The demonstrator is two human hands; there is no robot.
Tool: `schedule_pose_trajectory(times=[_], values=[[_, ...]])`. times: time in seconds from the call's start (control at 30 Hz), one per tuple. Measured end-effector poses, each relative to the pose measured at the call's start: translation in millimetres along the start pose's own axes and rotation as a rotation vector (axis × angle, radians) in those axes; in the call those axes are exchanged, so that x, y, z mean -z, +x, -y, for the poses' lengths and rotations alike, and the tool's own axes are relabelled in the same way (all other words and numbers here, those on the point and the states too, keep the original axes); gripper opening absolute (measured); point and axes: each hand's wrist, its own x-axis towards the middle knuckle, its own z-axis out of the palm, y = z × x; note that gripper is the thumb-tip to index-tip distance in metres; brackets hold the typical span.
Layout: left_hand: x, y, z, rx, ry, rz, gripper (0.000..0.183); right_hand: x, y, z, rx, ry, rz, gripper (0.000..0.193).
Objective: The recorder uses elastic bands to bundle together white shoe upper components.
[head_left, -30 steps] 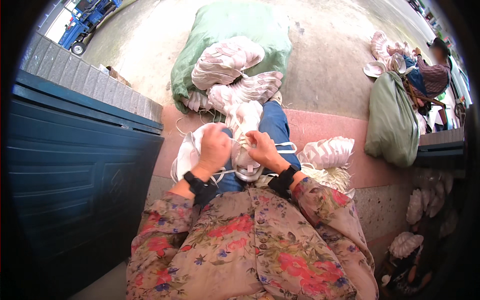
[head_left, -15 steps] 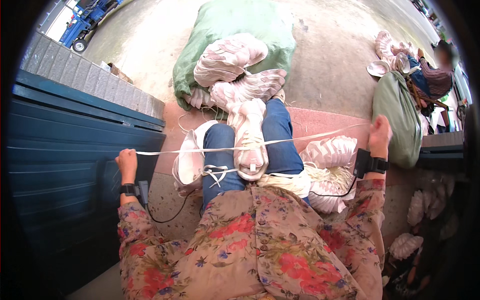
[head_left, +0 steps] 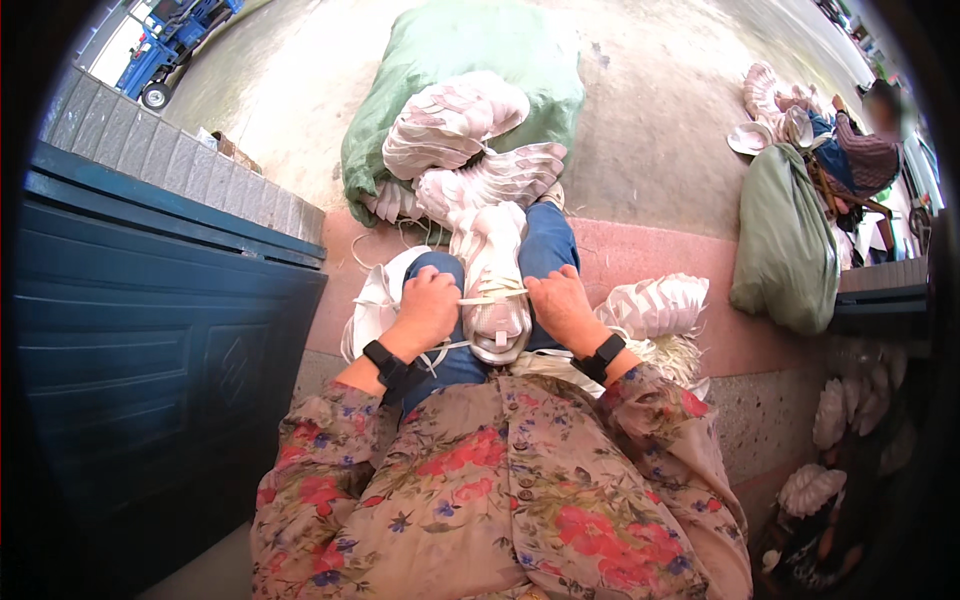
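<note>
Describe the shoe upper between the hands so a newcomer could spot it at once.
From the large green sack up top, come down to the blue jeans. Between their legs lies a pale pink-and-white shoe upper. Unlike the stacked uppers by the sack, it has a white lace stretched across it from left hand to right hand.

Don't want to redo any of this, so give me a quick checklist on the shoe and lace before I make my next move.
1. Left grip on the lace: ok, closed on it.
2. Right grip on the lace: ok, closed on it.
3. Lace over the shoe: ok, nearly straight across it.
4. Shoe between the jeans legs: ok.
5. Thighs free of loose strands: not ok, a pale strand lies over the left one.
6. Knot tightness: cannot tell.
</note>
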Motion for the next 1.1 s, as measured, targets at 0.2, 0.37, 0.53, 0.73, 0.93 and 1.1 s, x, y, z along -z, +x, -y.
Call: schedule_pose_trajectory(times=[0.2, 0.37, 0.53, 0.73, 0.93, 1.1], values=[[40.7, -7.0, 5.9, 0.487, -0.549, -0.104, 0.008, 23.1, -13.4, -25.4, -0.344, 0.114, -0.068, 0.01], [109.5, 10.4, -6.2, 0.74, -1.472, -0.28, 0.007, 88.2, 23.1, -9.9, -0.743, 1.26, -0.297, 0.019], [116.7, 8.2, -9.6, 0.803, -1.731, -0.34, 0.011, 111.6, 22.7, 5.5, -0.841, 1.741, -0.418, 0.02], [3.6, -37.6, 25.6, 1.239, -0.957, -0.214, 0.026, 4.0, -29.8, -45.2, -1.119, 1.19, 0.018, 0.022], [-19.5, -32.0, 18.0, 0.315, -0.237, -0.284, 0.018, -15.6, -37.1, -28.2, -0.46, 0.282, -0.294, 0.027], [-5.2, -5.0, 4.2, 0.154, -0.077, -0.071, 0.015, -10.6, -7.9, -1.7, -0.171, 0.077, -0.188, 0.019]])
